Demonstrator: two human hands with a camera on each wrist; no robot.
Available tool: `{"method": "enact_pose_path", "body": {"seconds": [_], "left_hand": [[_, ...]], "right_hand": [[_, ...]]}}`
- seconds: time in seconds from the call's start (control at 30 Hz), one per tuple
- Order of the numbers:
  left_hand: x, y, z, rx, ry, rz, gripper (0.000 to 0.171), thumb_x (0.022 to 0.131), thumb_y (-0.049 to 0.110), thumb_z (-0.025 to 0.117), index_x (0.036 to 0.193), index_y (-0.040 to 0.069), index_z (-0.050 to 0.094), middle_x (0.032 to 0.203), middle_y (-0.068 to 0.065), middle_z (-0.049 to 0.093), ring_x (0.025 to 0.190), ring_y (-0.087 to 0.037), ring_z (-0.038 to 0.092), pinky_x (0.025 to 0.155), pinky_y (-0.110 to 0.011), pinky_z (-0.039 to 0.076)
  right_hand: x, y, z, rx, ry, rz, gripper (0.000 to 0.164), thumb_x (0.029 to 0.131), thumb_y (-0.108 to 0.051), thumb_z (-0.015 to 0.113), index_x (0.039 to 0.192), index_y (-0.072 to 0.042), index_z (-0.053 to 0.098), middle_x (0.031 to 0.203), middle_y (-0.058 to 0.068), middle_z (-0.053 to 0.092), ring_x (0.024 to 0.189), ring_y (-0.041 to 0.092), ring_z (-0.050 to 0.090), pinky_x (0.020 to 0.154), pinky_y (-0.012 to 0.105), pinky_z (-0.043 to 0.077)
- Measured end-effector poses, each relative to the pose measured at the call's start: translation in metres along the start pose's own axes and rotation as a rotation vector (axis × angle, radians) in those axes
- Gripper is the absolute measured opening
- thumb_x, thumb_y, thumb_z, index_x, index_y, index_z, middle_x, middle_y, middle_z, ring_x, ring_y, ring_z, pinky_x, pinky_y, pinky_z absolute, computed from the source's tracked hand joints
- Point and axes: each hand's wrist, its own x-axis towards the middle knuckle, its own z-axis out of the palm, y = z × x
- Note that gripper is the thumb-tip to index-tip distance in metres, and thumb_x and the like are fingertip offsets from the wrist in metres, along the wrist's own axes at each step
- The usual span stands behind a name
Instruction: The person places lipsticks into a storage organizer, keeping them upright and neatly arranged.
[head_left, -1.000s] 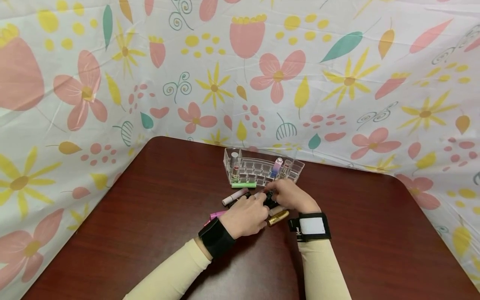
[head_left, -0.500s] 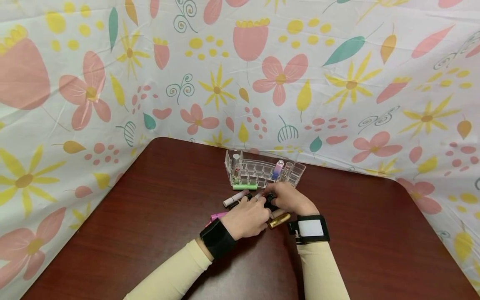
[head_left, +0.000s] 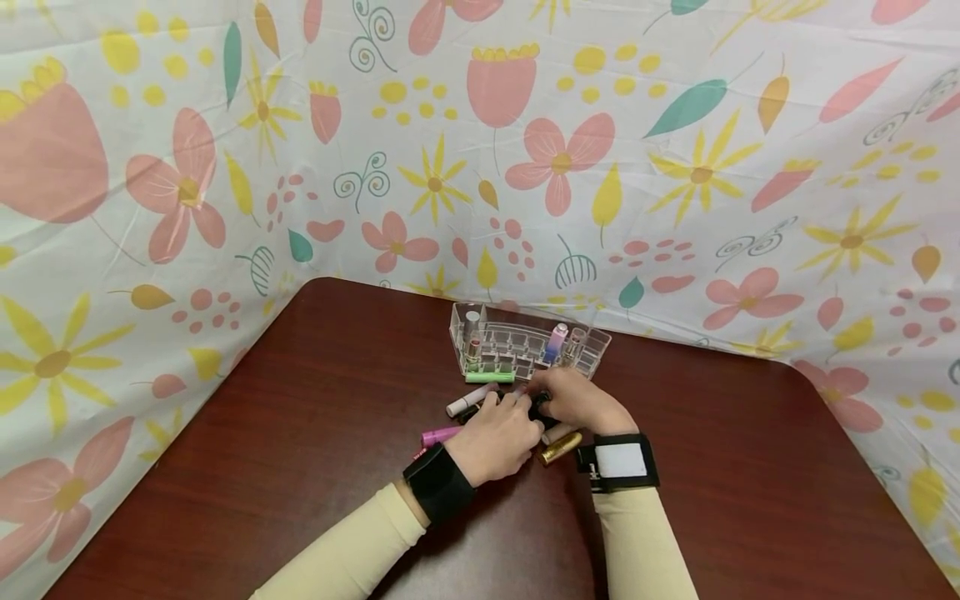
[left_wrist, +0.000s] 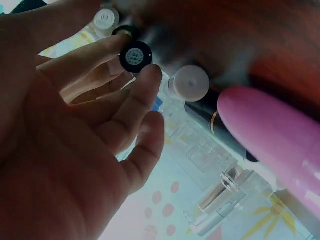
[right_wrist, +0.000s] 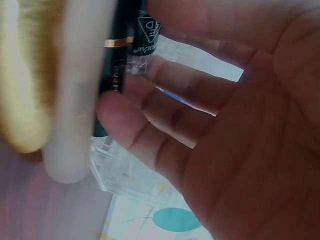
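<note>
Both hands are over a small heap of lipsticks. My left hand [head_left: 498,437] has its fingers loosely bent, and in the left wrist view the fingertips touch a round black tube end [left_wrist: 136,57]. My right hand [head_left: 573,396] curves down on the heap's right side; in its wrist view the thumb and fingers pinch a black lipstick tube [right_wrist: 145,37] with white print. A fingertip also lies against a second black tube with a gold band [right_wrist: 117,43]. A pink tube [head_left: 440,436] and a white tube [head_left: 471,402] lie left, a gold tube [head_left: 560,447] right. The hands partly hide the heap.
A clear stepped lipstick organizer [head_left: 517,340] stands behind the heap, holding several lipsticks, among them a pink-and-blue tube [head_left: 556,342] at its right. In front of its left half is a light green tube [head_left: 490,377]. A flowered curtain [head_left: 555,158] hangs behind the brown table [head_left: 300,433].
The head view has shifted slightly. My right hand's fingers have drawn in a little over the black tubes; my left hand stays about where it was.
</note>
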Motion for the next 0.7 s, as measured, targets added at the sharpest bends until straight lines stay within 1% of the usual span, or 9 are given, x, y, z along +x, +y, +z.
{"method": "enact_pose_path", "body": {"seconds": [0.1, 0.2, 0.33, 0.43, 0.5, 0.57, 0.63, 0.7], "left_hand": [[0.001, -0.005, -0.001, 0.02, 0.04, -0.003, 0.012, 0.095, 0.032, 0.07, 0.104, 0.024, 0.073, 0.105, -0.001, 0.07, 0.097, -0.02, 0.065, 0.08, -0.039, 0.052], [0.003, -0.013, -0.004, -0.003, 0.069, -0.02, 0.018, 0.094, 0.029, 0.072, 0.112, 0.024, 0.072, 0.106, -0.001, 0.071, 0.096, -0.021, 0.065, 0.078, -0.038, 0.054], [0.007, -0.028, -0.009, -0.052, 0.179, -0.061, 0.014, 0.096, 0.026, 0.07, 0.108, 0.021, 0.069, 0.1, 0.0, 0.072, 0.088, -0.021, 0.066, 0.071, -0.036, 0.056], [0.009, -0.04, -0.015, -0.103, 0.29, -0.099, 0.01, 0.094, 0.025, 0.07, 0.101, 0.02, 0.065, 0.093, 0.003, 0.071, 0.08, -0.018, 0.065, 0.063, -0.033, 0.055], [0.009, -0.047, -0.022, -0.141, 0.346, -0.117, 0.013, 0.092, 0.024, 0.072, 0.101, 0.019, 0.064, 0.093, 0.004, 0.07, 0.081, -0.017, 0.063, 0.064, -0.032, 0.055], [0.008, -0.053, -0.03, -0.172, 0.398, -0.118, 0.016, 0.09, 0.021, 0.072, 0.104, 0.019, 0.064, 0.095, 0.004, 0.07, 0.085, -0.017, 0.061, 0.069, -0.031, 0.055], [0.007, -0.058, -0.039, -0.216, 0.445, -0.101, 0.018, 0.09, 0.016, 0.071, 0.108, 0.017, 0.065, 0.1, 0.003, 0.068, 0.088, -0.017, 0.059, 0.075, -0.029, 0.054], [0.006, -0.061, -0.048, -0.271, 0.486, -0.069, 0.021, 0.091, 0.011, 0.069, 0.111, 0.016, 0.065, 0.105, 0.002, 0.065, 0.093, -0.016, 0.058, 0.082, -0.028, 0.052]], "right_hand": [[-0.002, 0.0, -0.003, 0.007, 0.012, -0.003, 0.03, 0.09, 0.003, 0.061, 0.115, -0.008, 0.075, 0.109, 0.009, 0.075, 0.09, 0.018, 0.065, 0.075, 0.034, 0.05], [-0.005, -0.001, -0.007, 0.032, 0.026, -0.007, 0.026, 0.094, -0.002, 0.06, 0.115, -0.008, 0.074, 0.109, 0.009, 0.074, 0.093, 0.018, 0.066, 0.079, 0.037, 0.053], [-0.01, -0.006, -0.014, 0.075, 0.064, -0.011, 0.021, 0.099, -0.012, 0.062, 0.116, -0.01, 0.072, 0.107, 0.006, 0.073, 0.09, 0.017, 0.066, 0.08, 0.037, 0.054], [-0.014, -0.013, -0.022, 0.074, 0.134, -0.036, 0.021, 0.095, -0.013, 0.069, 0.116, -0.011, 0.071, 0.107, 0.005, 0.073, 0.088, 0.017, 0.065, 0.079, 0.036, 0.053], [-0.017, -0.02, -0.029, 0.065, 0.194, -0.062, 0.024, 0.092, -0.01, 0.072, 0.116, -0.011, 0.07, 0.108, 0.005, 0.073, 0.087, 0.018, 0.065, 0.078, 0.036, 0.053], [-0.022, -0.028, -0.036, 0.048, 0.262, -0.084, 0.027, 0.089, -0.005, 0.075, 0.116, -0.01, 0.071, 0.109, 0.006, 0.073, 0.086, 0.018, 0.065, 0.077, 0.034, 0.053], [-0.027, -0.036, -0.043, 0.03, 0.328, -0.106, 0.027, 0.087, -0.003, 0.076, 0.113, -0.01, 0.072, 0.107, 0.004, 0.073, 0.083, 0.016, 0.064, 0.074, 0.032, 0.052], [-0.034, -0.044, -0.049, 0.023, 0.386, -0.117, 0.027, 0.087, -0.003, 0.077, 0.112, -0.012, 0.072, 0.105, 0.002, 0.072, 0.082, 0.014, 0.063, 0.073, 0.031, 0.052]]}}
